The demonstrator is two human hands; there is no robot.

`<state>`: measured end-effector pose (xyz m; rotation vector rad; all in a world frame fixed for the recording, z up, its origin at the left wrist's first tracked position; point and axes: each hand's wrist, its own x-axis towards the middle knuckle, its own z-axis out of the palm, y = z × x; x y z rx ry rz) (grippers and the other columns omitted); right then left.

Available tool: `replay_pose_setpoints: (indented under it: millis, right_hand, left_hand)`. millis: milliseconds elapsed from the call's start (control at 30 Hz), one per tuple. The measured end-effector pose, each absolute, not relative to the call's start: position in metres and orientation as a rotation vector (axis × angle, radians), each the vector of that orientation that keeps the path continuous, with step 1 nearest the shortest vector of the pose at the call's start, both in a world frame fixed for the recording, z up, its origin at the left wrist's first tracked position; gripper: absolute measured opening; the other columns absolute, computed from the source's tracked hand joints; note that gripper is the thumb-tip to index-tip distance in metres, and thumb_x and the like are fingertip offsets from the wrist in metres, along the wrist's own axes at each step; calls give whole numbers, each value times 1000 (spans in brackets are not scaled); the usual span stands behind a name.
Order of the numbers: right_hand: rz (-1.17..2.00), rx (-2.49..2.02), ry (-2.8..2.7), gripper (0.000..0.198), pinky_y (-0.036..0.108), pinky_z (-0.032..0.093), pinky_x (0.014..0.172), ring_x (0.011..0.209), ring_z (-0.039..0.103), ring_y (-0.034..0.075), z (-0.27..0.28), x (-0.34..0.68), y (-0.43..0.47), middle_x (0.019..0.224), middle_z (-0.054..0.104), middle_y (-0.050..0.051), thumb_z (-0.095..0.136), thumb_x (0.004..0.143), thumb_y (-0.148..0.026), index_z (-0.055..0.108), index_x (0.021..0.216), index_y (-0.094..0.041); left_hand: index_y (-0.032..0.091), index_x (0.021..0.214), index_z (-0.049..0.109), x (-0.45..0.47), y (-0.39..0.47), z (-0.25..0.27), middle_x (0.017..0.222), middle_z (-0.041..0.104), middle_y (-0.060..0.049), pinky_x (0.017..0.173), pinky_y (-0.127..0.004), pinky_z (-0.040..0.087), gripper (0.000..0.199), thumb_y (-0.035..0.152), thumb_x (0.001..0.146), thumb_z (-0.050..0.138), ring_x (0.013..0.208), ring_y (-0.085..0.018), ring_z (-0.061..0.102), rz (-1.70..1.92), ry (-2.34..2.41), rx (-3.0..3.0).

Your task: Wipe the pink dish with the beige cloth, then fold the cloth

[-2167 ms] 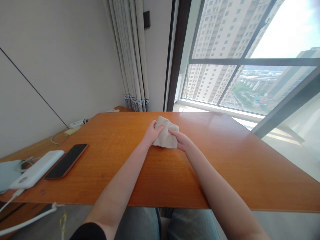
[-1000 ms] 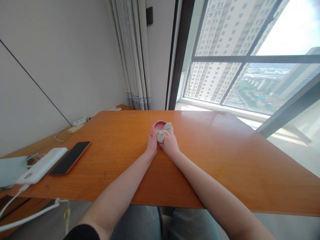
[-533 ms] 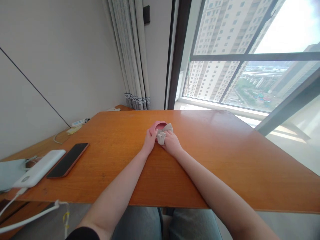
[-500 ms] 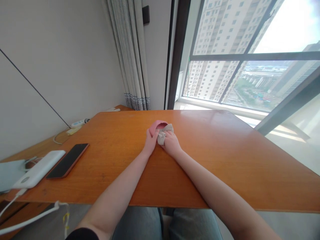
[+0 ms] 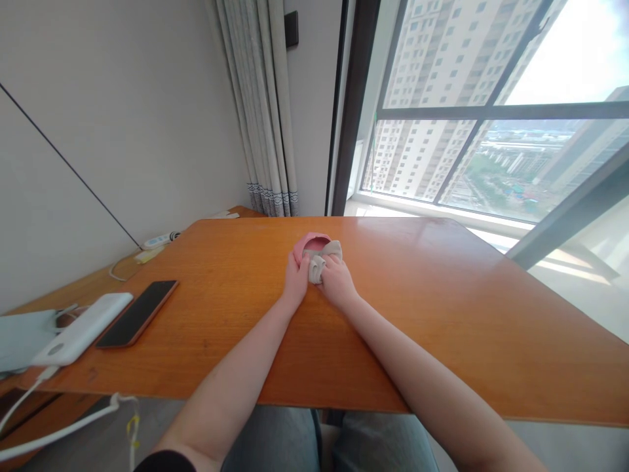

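Over the middle of the desk I hold a small pink bowl (image 5: 305, 241), tilted so that its hollow inside shows. My left hand (image 5: 295, 280) is closed on its left side, thumb near the rim. A crumpled light grey cloth (image 5: 316, 269) is bunched in my right hand (image 5: 338, 282), which is closed on it. The cloth lies against the near and right part of the bowl's rim, and some of it reaches into the opening. My right fingertips are hidden by the cloth, and the bowl's underside is out of sight.
The orange-brown wooden desk (image 5: 442, 314) spreads under both arms. A black phone (image 5: 138, 313) and a white power bank (image 5: 83, 330) with a cable lie at the left. Behind them is a white power strip (image 5: 162, 240). A grey curtain (image 5: 263, 111) and large windows stand beyond.
The pink bowl has tipped slightly, so more of its inside shows. The cloth has shifted a little with my right hand. My view has turned slightly to the left.
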<state>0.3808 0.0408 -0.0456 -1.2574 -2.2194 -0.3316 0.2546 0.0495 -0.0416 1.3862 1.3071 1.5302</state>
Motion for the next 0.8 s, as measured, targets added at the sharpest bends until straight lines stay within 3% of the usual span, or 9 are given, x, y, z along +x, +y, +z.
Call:
replay_pose_setpoints:
  millis: [167,300,400,567,800]
  right_hand:
    - [-326,-1241,-2326,18,36,39,78,90,47,24,-46,387,42,92,58,12,58,76,-18,66,92,-15]
    - [-287,-1179,-2306,16,37,39,86,91,50,23,-45,389,40,91,61,9,56,83,-27,65,92,-18]
    - [-210,-1194,-2300,19,36,39,85,90,51,22,-43,389,37,88,63,6,54,85,-32,65,96,-20]
    - [-135,-1320,-2217,21,37,40,83,91,51,23,-39,392,37,94,64,6,59,79,-25,66,98,-19]
    - [-108,-1278,-2310,22,34,40,80,88,51,22,-36,388,39,92,63,8,59,78,-27,65,96,-17]
  left_hand:
    - [17,95,53,245,55,-40,90,62,-5,76,-32,45,26,41,85,49,85,-19,59,1483,1357,1526]
    - [17,88,58,237,56,-37,83,63,-4,74,-33,46,32,49,83,52,78,-20,59,1391,1437,1626]
    - [17,103,57,243,51,-38,100,65,-8,84,-35,46,40,50,80,57,94,-22,61,1437,1399,1558]
    - [18,129,38,264,41,-43,133,50,-13,102,-35,39,60,42,80,61,121,-22,50,1550,1191,1486]
    - [18,118,45,251,49,-41,121,58,-11,98,-37,41,36,40,90,41,113,-21,55,1481,1313,1516]
